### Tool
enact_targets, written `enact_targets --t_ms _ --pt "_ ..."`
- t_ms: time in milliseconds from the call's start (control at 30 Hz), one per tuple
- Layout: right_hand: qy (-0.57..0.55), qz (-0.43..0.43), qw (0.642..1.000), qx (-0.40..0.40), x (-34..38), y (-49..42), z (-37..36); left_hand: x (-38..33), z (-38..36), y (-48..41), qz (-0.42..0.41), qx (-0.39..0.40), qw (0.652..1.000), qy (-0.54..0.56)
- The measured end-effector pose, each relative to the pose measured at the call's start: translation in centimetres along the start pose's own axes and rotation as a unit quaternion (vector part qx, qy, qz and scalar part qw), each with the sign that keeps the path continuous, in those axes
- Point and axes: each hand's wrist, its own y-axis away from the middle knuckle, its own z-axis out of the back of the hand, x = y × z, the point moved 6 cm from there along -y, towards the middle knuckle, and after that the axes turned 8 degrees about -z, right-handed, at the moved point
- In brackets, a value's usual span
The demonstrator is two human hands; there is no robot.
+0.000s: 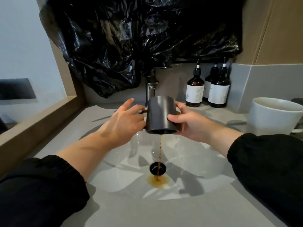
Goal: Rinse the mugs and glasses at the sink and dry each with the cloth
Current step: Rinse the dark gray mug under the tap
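Observation:
A dark grey mug [159, 114] is held upside down over the white sink basin [196, 174], in front of the tap [150, 89]. A thin stream of brown liquid [159, 154] runs from its rim onto the black drain plug [157, 168], where a brown puddle spreads. My right hand [188, 123] grips the mug's right side, thumb across the front. At the mug's left side, by its handle, is my left hand [124, 118]; its index finger is stretched out and the other fingers curl at the handle. A white mug [273, 116] stands on the counter at the right.
Three dark pump bottles [208, 89] stand on the counter behind the basin at the right. Crumpled black plastic sheeting [131, 38] hangs over the wall above the tap. A wooden ledge [37, 118] borders the counter on the left.

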Motion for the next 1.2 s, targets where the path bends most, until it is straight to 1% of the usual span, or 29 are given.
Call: enact_targets --t_ms 100,200,333,400,500,533,567,600,633,667,733,800,833,867,900,967,1000,1033,1067,1133,1200 --pt "0.016 0.029 0.999 0.017 0.6 0.2 -0.3 -0.1 0.5 0.0 0.008 -0.022 0.999 -0.038" --pt "0.025 0.049 0.998 0.017 1.0 0.5 -0.4 -0.2 0.6 0.0 0.015 -0.030 0.997 -0.067" --pt "0.017 0.058 0.998 0.026 1.4 0.8 -0.5 -0.2 0.3 -0.1 0.034 -0.005 0.997 -0.067" --pt "-0.004 0.032 0.999 0.013 1.0 1.0 -0.1 -0.2 0.0 -0.1 0.047 0.008 0.998 -0.028" --pt "-0.066 -0.050 0.997 -0.002 -0.1 1.3 0.5 -0.7 0.4 -0.3 0.059 -0.027 0.993 0.095" --pt "-0.073 -0.086 0.994 -0.007 -0.6 1.5 0.6 -1.0 0.9 -0.4 0.076 -0.040 0.984 0.155" --pt "-0.064 -0.120 0.991 -0.016 -1.1 1.6 0.8 -1.0 1.3 -0.4 0.109 -0.041 0.967 0.227" --pt "-0.054 -0.149 0.987 -0.028 -1.4 1.6 1.0 -1.0 1.5 -0.1 0.160 -0.024 0.938 0.308" --pt "-0.049 -0.173 0.983 -0.039 -1.7 1.7 1.2 -1.2 1.3 0.2 0.207 0.002 0.898 0.389" --pt "-0.050 -0.194 0.979 -0.042 -1.9 1.7 1.3 -1.4 1.1 0.4 0.240 0.022 0.864 0.442" --pt "-0.051 -0.222 0.973 -0.030 -2.0 1.9 1.0 -1.4 1.2 0.7 0.284 0.008 0.827 0.485" --pt "-0.024 -0.234 0.971 -0.038 -1.9 1.9 1.1 -1.1 1.4 0.8 0.333 -0.027 0.791 0.513" --pt "0.002 -0.240 0.969 -0.051 -1.9 1.8 1.3 -1.0 1.4 0.9 0.359 -0.046 0.765 0.532" --pt "0.029 -0.252 0.965 -0.066 -2.0 1.6 1.6 -0.8 1.3 0.8 0.387 -0.067 0.731 0.558" --pt "0.059 -0.266 0.959 -0.080 -2.0 1.5 2.0 -0.7 1.0 0.9 0.417 -0.093 0.687 0.588" --pt "0.128 -0.282 0.944 -0.115 -1.6 1.2 2.6 -0.6 0.1 1.2 0.482 -0.147 0.570 0.649" --pt "0.168 -0.269 0.937 -0.150 -0.8 0.8 3.0 -0.5 -0.4 1.4 0.513 -0.164 0.512 0.669" --pt "0.207 -0.229 0.930 -0.198 0.6 0.3 3.3 -0.4 -1.0 1.7 0.542 -0.168 0.463 0.681" --pt "0.235 -0.165 0.924 -0.253 2.5 -0.4 3.6 -0.4 -1.5 2.0 0.566 -0.163 0.430 0.684" --pt "0.269 0.001 0.904 -0.334 6.8 -1.7 3.2 -0.3 -2.4 2.4 0.591 -0.152 0.397 0.685" --pt "0.355 0.146 0.850 -0.362 11.2 -2.4 1.7 0.0 -3.1 2.7 0.602 -0.150 0.369 0.692"
